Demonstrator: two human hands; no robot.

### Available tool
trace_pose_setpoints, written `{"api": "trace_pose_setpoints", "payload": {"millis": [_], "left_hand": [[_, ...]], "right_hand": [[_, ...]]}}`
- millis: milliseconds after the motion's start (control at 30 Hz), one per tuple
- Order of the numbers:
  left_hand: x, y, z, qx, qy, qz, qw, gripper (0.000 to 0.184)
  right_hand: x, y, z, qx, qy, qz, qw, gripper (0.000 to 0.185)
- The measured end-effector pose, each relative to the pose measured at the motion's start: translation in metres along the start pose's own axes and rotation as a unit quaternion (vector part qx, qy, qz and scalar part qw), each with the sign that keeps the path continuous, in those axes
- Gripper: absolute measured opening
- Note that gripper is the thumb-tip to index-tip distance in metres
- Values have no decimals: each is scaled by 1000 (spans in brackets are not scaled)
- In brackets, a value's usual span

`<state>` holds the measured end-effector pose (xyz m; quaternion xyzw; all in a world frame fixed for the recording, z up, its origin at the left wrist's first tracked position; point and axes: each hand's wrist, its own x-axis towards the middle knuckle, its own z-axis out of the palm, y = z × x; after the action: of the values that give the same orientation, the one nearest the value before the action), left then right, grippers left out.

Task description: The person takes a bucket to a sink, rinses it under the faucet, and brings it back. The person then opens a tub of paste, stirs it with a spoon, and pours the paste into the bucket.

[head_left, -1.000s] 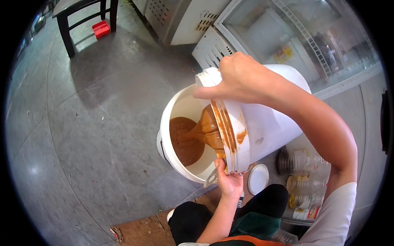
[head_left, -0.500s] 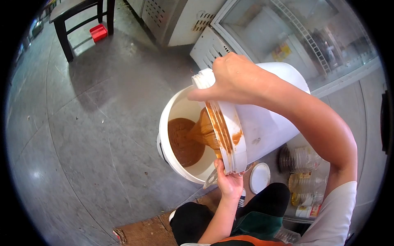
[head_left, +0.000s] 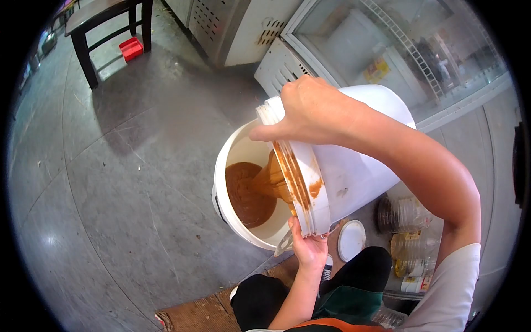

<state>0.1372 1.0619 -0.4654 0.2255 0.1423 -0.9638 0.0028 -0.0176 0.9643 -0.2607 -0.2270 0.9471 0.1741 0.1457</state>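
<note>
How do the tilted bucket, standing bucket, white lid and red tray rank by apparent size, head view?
1. Tilted bucket
2. Standing bucket, partly hidden
3. White lid
4. Red tray
Apparent size only; true sizes unsure.

I can't see right hand's (head_left: 312,110) fingertips; left hand's (head_left: 311,249) fingers partly hidden under rim of tilted bucket (head_left: 359,160). Amount inside that bucket out of my sight. It covers right side of standing bucket's (head_left: 238,150) mouth. Flat tool (head_left: 284,244) half-hidden, can't identify. Stool (head_left: 105,14), floor's (head_left: 138,188) far left corner, cropped on top. Bottle (head_left: 409,246) labels, floor's right edge, unreadable to me. Glass cabinet (head_left: 354,50) contents hazy.
</note>
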Motion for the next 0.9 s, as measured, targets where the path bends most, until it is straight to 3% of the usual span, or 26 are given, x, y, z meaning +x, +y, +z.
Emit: {"api": "trace_pose_setpoints", "payload": {"millis": [433,500,900], "left_hand": [[-1,1,3,-5,-2,0,1000,12],[-1,0,2,-7,-10,3,1000,12],[1,-2,-1,-15,-28,15,999,13]], "right_hand": [[1,0,1,8,3,14,1000,61],[4,6,8,53,73,-41,995,61],[5,4,7,45,62,-50,996,60]]}}
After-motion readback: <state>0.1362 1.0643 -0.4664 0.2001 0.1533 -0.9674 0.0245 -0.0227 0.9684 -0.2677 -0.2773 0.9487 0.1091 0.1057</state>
